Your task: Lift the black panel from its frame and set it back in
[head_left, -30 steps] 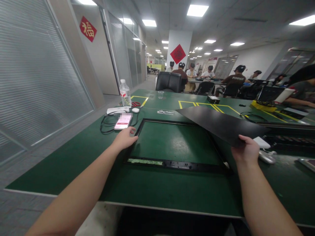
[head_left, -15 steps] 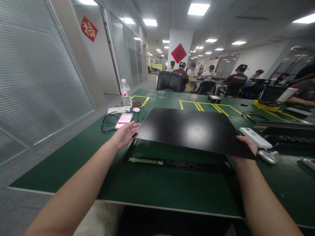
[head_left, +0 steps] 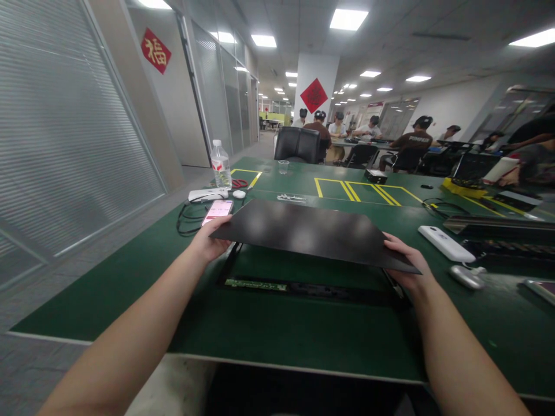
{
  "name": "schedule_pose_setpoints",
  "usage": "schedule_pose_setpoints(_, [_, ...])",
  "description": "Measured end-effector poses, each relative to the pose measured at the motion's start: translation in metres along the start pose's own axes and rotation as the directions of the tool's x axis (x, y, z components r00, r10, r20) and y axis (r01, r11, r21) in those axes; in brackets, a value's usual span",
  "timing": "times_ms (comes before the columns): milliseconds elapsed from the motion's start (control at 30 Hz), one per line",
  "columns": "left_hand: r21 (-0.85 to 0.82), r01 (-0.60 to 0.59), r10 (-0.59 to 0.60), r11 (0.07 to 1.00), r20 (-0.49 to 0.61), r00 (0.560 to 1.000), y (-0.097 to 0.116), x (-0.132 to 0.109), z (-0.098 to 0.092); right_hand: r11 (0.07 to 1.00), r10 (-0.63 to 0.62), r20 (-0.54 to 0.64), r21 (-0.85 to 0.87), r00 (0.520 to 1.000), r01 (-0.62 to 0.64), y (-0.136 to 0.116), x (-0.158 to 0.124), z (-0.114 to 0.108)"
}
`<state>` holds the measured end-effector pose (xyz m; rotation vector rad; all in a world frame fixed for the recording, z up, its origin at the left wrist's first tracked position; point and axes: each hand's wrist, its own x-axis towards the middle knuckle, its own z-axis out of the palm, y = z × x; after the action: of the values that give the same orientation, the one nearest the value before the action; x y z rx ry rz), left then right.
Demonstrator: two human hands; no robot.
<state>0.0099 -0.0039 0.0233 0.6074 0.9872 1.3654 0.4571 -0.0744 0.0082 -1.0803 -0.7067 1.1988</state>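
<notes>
A large thin black panel (head_left: pixel 307 231) hovers flat just above a black rectangular frame (head_left: pixel 312 288) that lies on the green table (head_left: pixel 277 329). My left hand (head_left: pixel 207 242) grips the panel's near left corner, fingers curled under it. My right hand (head_left: pixel 405 263) holds the near right corner, thumb on top. A green circuit strip (head_left: pixel 255 285) shows along the frame's near edge.
A pink-screened phone (head_left: pixel 217 211), cables, a white device and a water bottle (head_left: pixel 221 164) lie at the left. A white remote-like device (head_left: pixel 446 243) and a grey mouse-like object (head_left: pixel 466 276) sit at the right. Other people sit at far tables. Yellow tape marks the table.
The panel swung from the right side over the frame and came down lower. My left hand left the frame and took the panel's left corner.
</notes>
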Motion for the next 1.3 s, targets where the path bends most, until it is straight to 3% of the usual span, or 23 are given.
schedule_pose_setpoints(167, [-0.009, -0.016, 0.016, 1.000, -0.022, 1.000, 0.009, -0.007, 0.004, 0.989, 0.122, 0.110, -0.097, 0.986, -0.111, 0.005, 0.002, -0.004])
schedule_pose_setpoints(267, [-0.007, -0.085, 0.084, 0.996, -0.042, 0.996, 0.012, -0.010, 0.007, 0.987, 0.134, 0.044, -0.098, 0.990, -0.129, 0.005, 0.003, -0.004])
schedule_pose_setpoints(433, [-0.018, -0.156, 0.155, 0.988, -0.024, 0.988, 0.014, -0.015, 0.011, 0.998, 0.054, -0.122, -0.028, 0.991, -0.058, 0.003, 0.007, -0.007])
schedule_pose_setpoints(667, [0.045, -0.213, 0.212, 0.976, 0.027, 0.977, 0.012, -0.019, 0.013, 0.987, -0.030, -0.149, -0.161, 0.988, 0.006, 0.006, 0.007, -0.006])
schedule_pose_setpoints(933, [0.068, -0.260, 0.247, 0.963, 0.158, 0.956, -0.001, -0.013, 0.010, 0.984, -0.102, -0.240, -0.165, 0.965, 0.063, 0.006, 0.012, -0.010])
schedule_pose_setpoints(1300, [0.130, -0.242, 0.233, 0.962, 0.083, 0.969, -0.017, 0.000, 0.005, 0.973, -0.109, -0.329, -0.227, 0.938, 0.033, 0.010, 0.017, -0.016])
